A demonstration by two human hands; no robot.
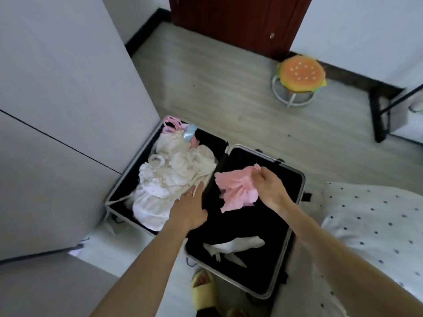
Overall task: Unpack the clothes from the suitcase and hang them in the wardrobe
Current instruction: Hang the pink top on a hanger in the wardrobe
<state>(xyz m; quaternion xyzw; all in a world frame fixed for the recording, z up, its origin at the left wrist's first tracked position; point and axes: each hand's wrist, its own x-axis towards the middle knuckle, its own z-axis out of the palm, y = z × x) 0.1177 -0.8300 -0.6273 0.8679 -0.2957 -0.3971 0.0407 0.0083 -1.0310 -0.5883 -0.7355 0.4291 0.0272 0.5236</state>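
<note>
A black suitcase [295, 216] with a silver frame lies wide open on the floor. Its left half is heaped with white and cream clothes [174, 177], with pink straps at the far end. My left hand [190, 207] lies flat, fingers straight, on the near edge of that heap. My right hand [270, 188] pinches a crumpled pink garment [235, 191] and holds it above the right half. A white garment [233, 247] lies in the near part of the right half. The grey wardrobe [57, 110] stands shut at the left.
A stool with a burger-shaped cushion [299, 74] stands on the wood floor beyond the suitcase, near a dark red door [235, 21]. A dotted white bedsheet [375, 227] borders the right. A yellow slipper [203, 291] shows at the bottom. A black rack leg [380, 115] stands far right.
</note>
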